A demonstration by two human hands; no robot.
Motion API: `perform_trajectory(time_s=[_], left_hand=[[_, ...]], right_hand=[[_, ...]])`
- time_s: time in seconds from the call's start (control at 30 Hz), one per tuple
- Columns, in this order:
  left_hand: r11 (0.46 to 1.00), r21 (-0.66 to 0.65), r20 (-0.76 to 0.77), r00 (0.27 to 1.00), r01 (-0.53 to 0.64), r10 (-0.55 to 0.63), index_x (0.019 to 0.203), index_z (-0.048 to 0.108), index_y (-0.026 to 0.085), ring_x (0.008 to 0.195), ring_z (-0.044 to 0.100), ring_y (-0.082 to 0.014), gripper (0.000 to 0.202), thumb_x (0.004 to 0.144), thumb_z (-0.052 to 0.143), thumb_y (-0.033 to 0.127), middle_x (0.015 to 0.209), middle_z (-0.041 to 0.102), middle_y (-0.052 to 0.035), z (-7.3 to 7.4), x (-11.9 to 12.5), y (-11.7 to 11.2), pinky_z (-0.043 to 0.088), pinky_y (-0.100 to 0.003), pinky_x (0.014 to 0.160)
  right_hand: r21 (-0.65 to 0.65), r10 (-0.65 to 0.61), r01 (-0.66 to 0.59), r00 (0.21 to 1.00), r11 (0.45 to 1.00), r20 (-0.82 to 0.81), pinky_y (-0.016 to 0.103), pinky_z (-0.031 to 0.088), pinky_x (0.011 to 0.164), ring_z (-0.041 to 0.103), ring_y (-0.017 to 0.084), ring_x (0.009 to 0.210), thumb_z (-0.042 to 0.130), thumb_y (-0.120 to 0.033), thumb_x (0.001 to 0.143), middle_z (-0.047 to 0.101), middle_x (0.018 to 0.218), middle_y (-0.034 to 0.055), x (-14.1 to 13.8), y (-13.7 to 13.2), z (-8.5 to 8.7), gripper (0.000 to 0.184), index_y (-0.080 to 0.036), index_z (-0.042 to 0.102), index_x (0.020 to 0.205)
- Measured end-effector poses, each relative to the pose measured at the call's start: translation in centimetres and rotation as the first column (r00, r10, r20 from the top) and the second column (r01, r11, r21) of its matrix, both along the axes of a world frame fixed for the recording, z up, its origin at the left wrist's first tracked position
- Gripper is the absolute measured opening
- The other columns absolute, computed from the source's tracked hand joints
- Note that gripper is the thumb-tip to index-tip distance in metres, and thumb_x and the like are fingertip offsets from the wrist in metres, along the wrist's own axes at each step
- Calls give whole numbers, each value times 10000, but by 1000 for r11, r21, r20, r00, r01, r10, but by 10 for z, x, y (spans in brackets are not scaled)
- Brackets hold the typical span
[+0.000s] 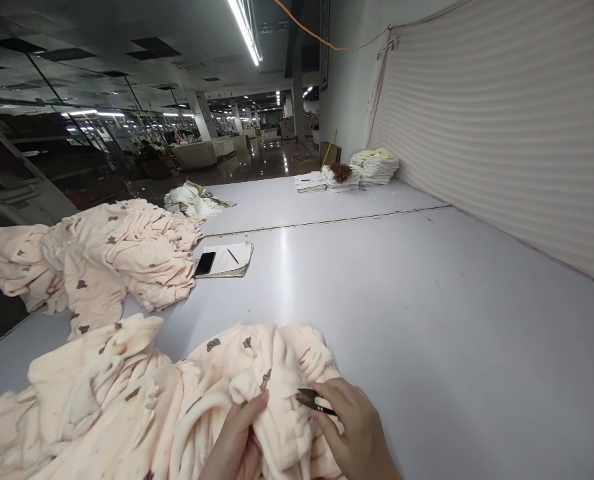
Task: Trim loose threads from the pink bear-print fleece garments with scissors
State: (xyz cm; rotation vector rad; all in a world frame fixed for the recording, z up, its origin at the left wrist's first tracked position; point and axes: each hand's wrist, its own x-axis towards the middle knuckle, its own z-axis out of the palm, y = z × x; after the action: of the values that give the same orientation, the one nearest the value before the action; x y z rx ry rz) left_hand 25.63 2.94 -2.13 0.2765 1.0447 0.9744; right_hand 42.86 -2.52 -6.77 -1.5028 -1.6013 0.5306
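A pale pink fleece garment [217, 363] with small brown printed motifs lies bunched along the near edge of the table. My left hand [239, 427] pinches a fold of it, thumb on top. In my right hand [349, 423] is a pair of thread snips [314, 401], dark-bladed, held between thumb and fingers. Their tips point left and lie against the cloth, a short way right of my left thumb. Whether a thread sits between the blades is too small to tell.
Another heap of the same fleece [121, 250] lies at the left. Beyond it are a notebook [234, 259] with a pen, a black phone [205, 263] and crumpled white cloth [189, 199]. Paper stacks [375, 168] stand at the far end. Striped sheeting [497, 127] hangs along the right.
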Motion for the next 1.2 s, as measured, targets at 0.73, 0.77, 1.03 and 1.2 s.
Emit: perform_trajectory(time_s=[0.73,0.77,1.03,1.2], left_hand=[[1000,-10,50,999,-4,4,1407,347,160,1137,584,-327,699,776,628,53,1221,644,-162,-5,-4,1,425,-500,1039],[1000,-7,58,998,3,-3,1408,343,163,1145,578,-326,700,779,630,56,1228,640,-162,-6,-4,1,421,-501,1043],[997,18,126,989,75,-76,1312,484,84,1154,568,-350,555,776,627,76,1163,676,-176,-23,-9,1,452,-487,1019],[994,0,156,982,111,-109,1328,473,104,1080,619,-352,572,774,606,64,1152,684,-169,-17,-7,2,472,-491,990]], right_hand=[[-124,44,-74,972,990,-229,190,527,680,663,167,835,583,-232,846,697,904,20,6,2,1,205,-264,685,1021],[-135,63,-96,972,986,-227,187,528,677,662,164,833,578,-226,848,694,905,18,8,0,2,222,-272,682,1038],[-59,106,-126,956,990,-273,244,543,751,652,186,873,593,-180,807,688,949,43,-4,9,5,261,-243,683,1044],[-8,163,-176,930,984,-330,268,539,783,644,188,907,580,-153,817,680,983,54,-4,12,-1,298,-243,663,1089]])
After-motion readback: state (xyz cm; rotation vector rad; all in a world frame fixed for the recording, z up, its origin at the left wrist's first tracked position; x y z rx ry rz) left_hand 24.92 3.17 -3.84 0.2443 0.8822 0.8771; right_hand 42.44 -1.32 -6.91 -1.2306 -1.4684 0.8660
